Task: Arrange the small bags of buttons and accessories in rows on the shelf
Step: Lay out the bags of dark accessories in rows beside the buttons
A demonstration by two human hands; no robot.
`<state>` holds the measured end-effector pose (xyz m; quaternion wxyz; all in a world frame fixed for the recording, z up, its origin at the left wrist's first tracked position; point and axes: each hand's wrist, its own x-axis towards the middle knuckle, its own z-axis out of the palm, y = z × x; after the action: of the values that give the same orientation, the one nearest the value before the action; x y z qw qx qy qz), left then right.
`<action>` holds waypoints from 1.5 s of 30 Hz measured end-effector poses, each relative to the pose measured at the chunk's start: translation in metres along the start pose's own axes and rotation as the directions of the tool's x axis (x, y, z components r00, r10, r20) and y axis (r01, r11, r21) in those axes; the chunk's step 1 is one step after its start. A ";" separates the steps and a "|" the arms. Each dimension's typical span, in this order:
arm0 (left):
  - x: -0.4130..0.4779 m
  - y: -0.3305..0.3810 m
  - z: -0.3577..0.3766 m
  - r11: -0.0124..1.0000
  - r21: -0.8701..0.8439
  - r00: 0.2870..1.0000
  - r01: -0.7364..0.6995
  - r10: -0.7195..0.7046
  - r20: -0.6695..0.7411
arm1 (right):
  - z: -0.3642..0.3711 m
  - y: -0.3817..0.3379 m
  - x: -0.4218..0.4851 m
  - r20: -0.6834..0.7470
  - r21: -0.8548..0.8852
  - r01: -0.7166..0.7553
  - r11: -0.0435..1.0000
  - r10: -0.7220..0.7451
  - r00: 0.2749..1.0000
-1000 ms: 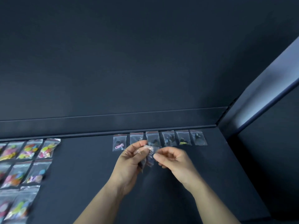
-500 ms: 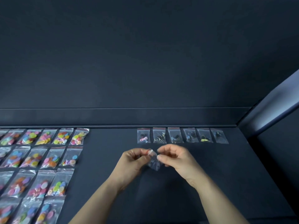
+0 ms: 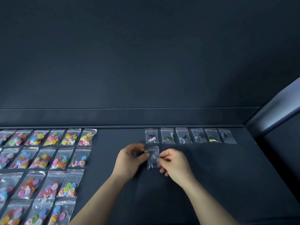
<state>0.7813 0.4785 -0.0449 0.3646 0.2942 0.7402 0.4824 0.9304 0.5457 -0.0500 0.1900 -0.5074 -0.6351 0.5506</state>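
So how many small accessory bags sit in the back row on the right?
6, side by side along the back edge: the leftmost bag, then, and the rightmost bag. None seem hidden.

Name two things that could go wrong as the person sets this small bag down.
1. The small clear bag, pinched between the left hand and the right hand, may land crooked under the pink-piece bag, spoiling a second row.
2. A hand might nudge the back row of six accessory bags out of line.

left hand [image 3: 129,159]: bare, no rings | right hand [image 3: 174,164]: bare | forearms: sleeveless, no watch
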 end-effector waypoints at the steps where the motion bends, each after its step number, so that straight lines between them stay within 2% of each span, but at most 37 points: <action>1: -0.002 -0.003 0.000 0.997 0.076 1.000 -0.023 0.023 0.000 | 0.002 0.000 0.001 -0.029 -0.028 0.010 1.000 -0.011 1.000; 4: -0.006 -0.007 0.000 0.955 0.287 0.997 -0.078 0.067 0.047 | 0.003 0.001 0.001 -0.089 -0.107 0.042 0.993 -0.051 0.995; 7: -0.007 -0.008 0.000 0.898 0.415 0.988 -0.145 0.107 0.113 | 0.002 0.008 0.002 -0.075 -0.214 0.125 0.969 -0.144 0.987; 11: -0.004 -0.004 0.000 0.865 0.469 0.981 -0.182 0.129 0.142 | 0.000 0.010 0.006 -0.013 -0.359 0.245 0.901 -0.267 0.964; 23: 0.003 -0.004 -0.001 0.874 0.455 0.982 -0.172 0.117 0.146 | -0.001 0.001 0.016 0.045 -0.441 0.268 0.857 -0.277 0.960; 26: -0.003 -0.001 -0.006 0.945 0.305 0.992 -0.114 0.091 0.089 | -0.003 0.002 0.013 0.005 -0.330 0.254 0.909 -0.268 0.963; 28: -0.006 0.006 -0.011 1.000 0.000 0.997 0.027 -0.027 0.068 | -0.006 0.000 0.009 -0.022 -0.197 0.210 0.958 -0.219 0.976; 30: -0.008 0.012 -0.015 0.952 -0.280 0.990 0.122 -0.097 0.102 | -0.011 -0.006 0.004 0.007 -0.019 0.144 0.989 -0.144 0.990; 31: -0.009 0.015 -0.016 0.932 -0.341 0.990 0.122 -0.088 0.112 | -0.013 -0.010 0.001 0.042 0.080 0.108 0.991 -0.112 0.993; 33: -0.011 0.021 -0.014 0.917 -0.387 0.987 0.097 -0.040 0.153 | -0.016 -0.018 -0.005 0.105 0.210 0.068 0.975 -0.092 0.990; 37: -0.016 0.031 -0.001 0.891 -0.446 0.977 0.084 0.014 0.212 | -0.018 -0.028 -0.012 0.175 0.317 0.055 0.947 -0.115 0.978; 40: -0.018 0.030 0.007 0.878 -0.469 0.973 0.096 0.017 0.230 | -0.022 -0.030 -0.012 0.137 0.342 0.068 0.937 -0.121 0.983; 45: -0.025 0.027 0.014 0.861 -0.467 0.944 0.202 -0.045 0.326 | -0.035 -0.023 -0.014 0.071 0.509 0.036 0.860 -0.083 0.994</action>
<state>0.8090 0.4759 -0.0174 0.5675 0.2132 0.5447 0.5795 0.9545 0.5541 -0.0137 0.3046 -0.3943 -0.4913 0.7144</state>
